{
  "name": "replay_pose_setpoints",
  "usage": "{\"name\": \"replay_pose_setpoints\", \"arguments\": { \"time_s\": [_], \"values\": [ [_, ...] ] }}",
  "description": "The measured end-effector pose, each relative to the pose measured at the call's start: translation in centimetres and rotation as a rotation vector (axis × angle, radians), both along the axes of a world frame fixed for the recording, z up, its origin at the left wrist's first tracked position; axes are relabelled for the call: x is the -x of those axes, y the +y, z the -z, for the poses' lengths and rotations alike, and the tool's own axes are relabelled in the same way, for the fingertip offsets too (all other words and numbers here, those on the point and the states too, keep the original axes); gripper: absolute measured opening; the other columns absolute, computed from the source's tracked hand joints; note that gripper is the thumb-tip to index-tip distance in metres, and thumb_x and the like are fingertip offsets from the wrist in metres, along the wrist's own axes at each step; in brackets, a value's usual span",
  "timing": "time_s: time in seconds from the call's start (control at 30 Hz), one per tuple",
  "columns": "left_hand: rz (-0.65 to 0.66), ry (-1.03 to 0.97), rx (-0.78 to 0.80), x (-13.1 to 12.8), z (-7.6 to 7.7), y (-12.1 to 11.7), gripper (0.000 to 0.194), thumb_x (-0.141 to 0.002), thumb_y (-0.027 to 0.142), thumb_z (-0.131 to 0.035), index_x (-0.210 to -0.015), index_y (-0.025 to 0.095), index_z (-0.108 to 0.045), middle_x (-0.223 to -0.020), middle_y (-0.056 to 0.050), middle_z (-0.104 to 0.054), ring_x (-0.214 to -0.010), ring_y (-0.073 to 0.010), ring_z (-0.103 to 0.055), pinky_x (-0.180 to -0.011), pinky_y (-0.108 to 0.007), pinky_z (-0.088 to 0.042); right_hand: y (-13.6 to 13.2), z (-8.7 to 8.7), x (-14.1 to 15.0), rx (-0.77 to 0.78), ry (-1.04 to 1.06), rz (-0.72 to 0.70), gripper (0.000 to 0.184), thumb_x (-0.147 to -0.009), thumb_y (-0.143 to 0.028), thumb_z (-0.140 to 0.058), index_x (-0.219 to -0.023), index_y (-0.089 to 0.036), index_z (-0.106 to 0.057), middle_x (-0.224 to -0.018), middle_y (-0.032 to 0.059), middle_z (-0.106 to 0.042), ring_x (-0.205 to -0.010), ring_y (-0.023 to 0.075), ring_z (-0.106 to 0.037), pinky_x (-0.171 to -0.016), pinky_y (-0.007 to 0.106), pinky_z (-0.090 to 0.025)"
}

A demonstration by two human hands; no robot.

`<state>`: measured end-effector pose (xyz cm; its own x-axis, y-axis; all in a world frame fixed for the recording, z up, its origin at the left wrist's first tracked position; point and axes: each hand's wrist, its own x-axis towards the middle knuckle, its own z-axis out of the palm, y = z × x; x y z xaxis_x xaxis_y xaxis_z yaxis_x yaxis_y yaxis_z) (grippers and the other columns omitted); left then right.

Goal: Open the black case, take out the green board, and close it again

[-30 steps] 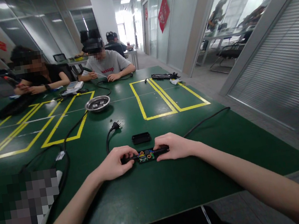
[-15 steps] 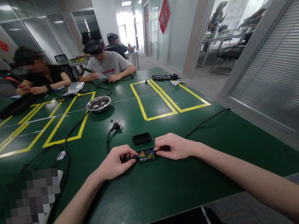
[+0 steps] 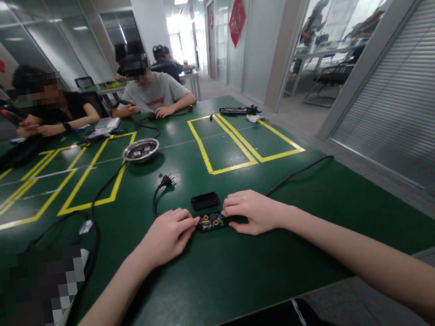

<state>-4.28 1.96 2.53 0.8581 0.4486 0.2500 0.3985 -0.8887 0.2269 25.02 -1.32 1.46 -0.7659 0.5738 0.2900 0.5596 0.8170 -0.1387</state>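
A small circuit board [image 3: 212, 221] with copper-coloured ring coils and blue wires sits in an open black plastic case on the table. At the case's left end, my left hand [image 3: 171, 236] is closed, fingertips pressed on the edge where the cord enters. My right hand [image 3: 252, 212] grips the other end, its index fingertip by the blue wires and its thumb lower down. The cord ends under both hands are mostly hidden. Just behind the case lies its black cover [image 3: 205, 201], hollow side up. A black power plug [image 3: 166, 181] lies beyond my left hand.
A metal bowl [image 3: 141, 151] holding small metal parts stands farther back. Yellow tape [image 3: 234, 168] marks rectangles on the green table [image 3: 204, 290]. A black cable [image 3: 297, 175] runs right. A folded black tripod-like item [image 3: 239, 110] lies at the back. Two people sit across the table.
Both hands stay at the case's ends. My left fingers have straightened and come down on its edge; my right fingers have shifted their grip, the thumb lower. The view has moved slightly.
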Motion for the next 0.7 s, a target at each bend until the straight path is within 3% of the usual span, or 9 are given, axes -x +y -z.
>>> {"name": "replay_pose_setpoints", "arguments": {
  "time_s": [0.13, 0.3, 0.4, 0.5, 0.6, 0.67, 0.7],
  "values": [
    [-0.009, 0.052, -0.104, -0.2, -0.1, -0.3, 0.026, -0.103, 0.023, -0.047, -0.108, 0.019, -0.073, -0.093, -0.008, -0.068, -0.083, -0.0205, -0.061, -0.075, -0.032, -0.048, -0.2, -0.2, 0.1, -0.083, -0.122, 0.005, 0.015, -0.098, -0.015, -0.054, -0.099, -0.017, -0.069, -0.092, 0.0095, -0.069, -0.085, 0.0219, -0.06, -0.075, 0.034, -0.045],
    [-0.019, 0.045, -0.133, -0.3, -0.1, -0.3, 0.018, -0.097, 0.026, -0.058, -0.106, 0.019, -0.072, -0.103, -0.009, -0.07, -0.09, -0.0232, -0.064, -0.078, -0.035, -0.049, -0.2, -0.2, 0.1, -0.086, -0.109, 0.015, 0.019, -0.101, -0.014, -0.051, -0.102, -0.016, -0.07, -0.093, 0.0098, -0.069, -0.085, 0.0216, -0.06, -0.075, 0.033, -0.046],
    [-0.032, -0.006, -0.092, -0.4, 0.0, -0.3, 0.018, -0.097, 0.032, -0.063, -0.103, 0.019, -0.073, -0.108, -0.01, -0.071, -0.093, -0.0236, -0.065, -0.082, -0.036, -0.051, -0.1, -0.1, 0.1, -0.069, -0.051, 0.006, 0.018, -0.101, -0.018, -0.054, -0.1, -0.016, -0.072, -0.092, 0.0096, -0.069, -0.084, 0.0218, -0.061, -0.075, 0.034, -0.047],
    [-0.059, -0.118, -0.03, -0.6, 0.5, -0.1, 0.023, -0.102, 0.032, -0.058, -0.093, 0.019, -0.074, -0.107, -0.009, -0.072, -0.093, -0.0222, -0.067, -0.085, -0.036, -0.054, 0.3, 0.4, 0.4, -0.025, 0.118, 0.062, 0.017, -0.1, -0.028, -0.062, -0.095, -0.017, -0.075, -0.096, 0.0092, -0.07, -0.086, 0.022, -0.063, -0.078, 0.036, -0.049],
    [-0.117, -0.248, 0.096, -0.7, 1.3, 0.4, 0.023, -0.102, 0.029, -0.055, -0.091, 0.02, -0.073, -0.104, -0.008, -0.072, -0.096, -0.0214, -0.068, -0.089, -0.035, -0.056, 1.0, 1.4, 0.8, -0.007, 0.277, 0.24, 0.025, -0.099, -0.034, -0.065, -0.116, -0.018, -0.075, -0.118, 0.0137, -0.07, -0.105, 0.0263, -0.064, -0.091, 0.041, -0.051],
    [-0.203, -0.31, 0.147, -0.7, 1.9, 0.7, 0.019, -0.098, 0.032, -0.06, -0.109, 0.02, -0.071, -0.113, -0.01, -0.072, -0.107, -0.025, -0.068, -0.095, -0.04, -0.056, 1.4, 2.1, 1.1, 0.025, 0.289, 0.341, 0.043, -0.098, -0.035, -0.066, -0.138, -0.018, -0.065, -0.138, 0.0172, -0.064, -0.124, 0.0307, -0.058, -0.102, 0.049, -0.048],
    [-0.241, -0.323, 0.16, -0.8, 2.1, 0.8, 0.028, -0.097, 0.034, -0.062, -0.121, 0.02, -0.068, -0.122, -0.011, -0.071, -0.115, -0.0275, -0.067, -0.1, -0.044, -0.055, 1.6, 2.3, 1.3, 0.057, 0.28, 0.362, 0.047, -0.098, -0.034, -0.066, -0.143, -0.019, -0.062, -0.143, 0.0174, -0.062, -0.13, 0.0318, -0.054, -0.106, 0.052, -0.046]
  ]
}}
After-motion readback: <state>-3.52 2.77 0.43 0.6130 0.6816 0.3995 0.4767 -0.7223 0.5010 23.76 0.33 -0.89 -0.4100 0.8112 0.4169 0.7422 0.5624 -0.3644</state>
